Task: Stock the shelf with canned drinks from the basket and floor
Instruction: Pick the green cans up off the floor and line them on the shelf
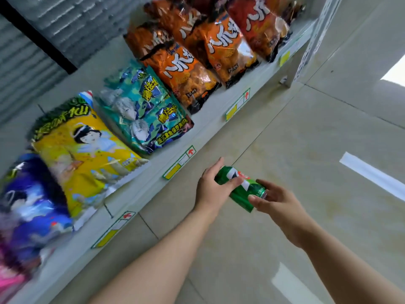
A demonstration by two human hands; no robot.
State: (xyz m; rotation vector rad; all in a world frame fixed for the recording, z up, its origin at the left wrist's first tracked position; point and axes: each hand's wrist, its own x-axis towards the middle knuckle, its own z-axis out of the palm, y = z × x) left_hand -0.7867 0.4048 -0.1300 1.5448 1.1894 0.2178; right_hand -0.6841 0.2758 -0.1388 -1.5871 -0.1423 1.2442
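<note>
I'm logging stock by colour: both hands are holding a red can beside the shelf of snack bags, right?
Not quite. The can is green, not red, as the head view shows. The rest stands: the left hand and the right hand both hold it, beside the shelf of snack bags.

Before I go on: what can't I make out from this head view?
1. Basket and floor stock: outside the head view's edges.
2. Green can: its near end is covered by the right hand, part of its label by the left hand.
3. Blue bag, lower left: motion blur, print unreadable.
4. Shelf label: print too small to read.
5. A spot for cans: only snack bags show on the shelf.
</note>
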